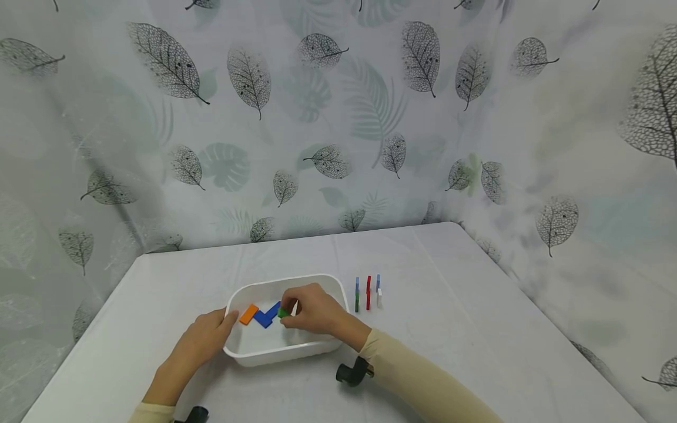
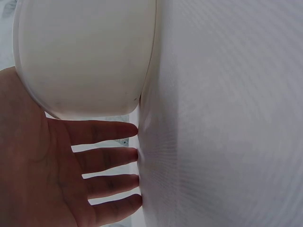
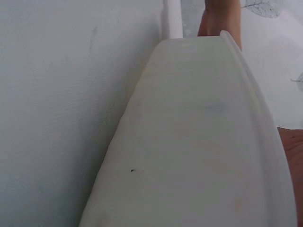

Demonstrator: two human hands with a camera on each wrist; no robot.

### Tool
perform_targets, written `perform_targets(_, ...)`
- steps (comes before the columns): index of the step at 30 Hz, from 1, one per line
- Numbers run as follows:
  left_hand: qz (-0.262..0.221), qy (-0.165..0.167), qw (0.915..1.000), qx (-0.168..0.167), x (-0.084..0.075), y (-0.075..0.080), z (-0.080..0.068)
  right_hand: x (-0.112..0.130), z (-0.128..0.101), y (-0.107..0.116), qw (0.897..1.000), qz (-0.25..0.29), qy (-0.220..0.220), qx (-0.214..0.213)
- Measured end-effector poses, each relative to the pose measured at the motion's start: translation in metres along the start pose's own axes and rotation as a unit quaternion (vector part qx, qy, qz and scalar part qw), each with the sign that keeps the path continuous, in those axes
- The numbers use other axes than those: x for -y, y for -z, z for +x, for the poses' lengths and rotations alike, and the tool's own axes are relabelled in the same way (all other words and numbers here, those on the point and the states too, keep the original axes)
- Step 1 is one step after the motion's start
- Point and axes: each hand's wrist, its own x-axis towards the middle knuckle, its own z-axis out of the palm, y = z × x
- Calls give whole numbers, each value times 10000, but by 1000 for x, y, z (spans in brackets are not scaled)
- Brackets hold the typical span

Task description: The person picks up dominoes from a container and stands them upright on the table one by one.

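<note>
A white plastic tub stands on the table, and its outer wall shows in both wrist views. Inside it, my right hand pinches a small green block between thumb and fingers. An orange block lies near the tub's left end, next to two blue blocks that meet at an angle. My left hand rests against the tub's left end. In the left wrist view its fingers are straight and spread, their tips at the tabletop. The right wrist view barely shows the right hand.
Right of the tub stand small blocks in short rows: blue, green, red, another blue and white. A white cloth covers the table. Leaf-patterned curtains hang around it.
</note>
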Motion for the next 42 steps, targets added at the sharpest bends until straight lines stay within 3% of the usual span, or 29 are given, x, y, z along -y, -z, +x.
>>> perform_targets(18, -45, 28, 10000, -19, 1, -1, -1, -3, -15, 8, 9941, 691, 523, -655)
perform_targets(42, -52, 14, 10000, -6, 0, 0, 0, 4, -30, 35, 9895, 858, 410, -1091)
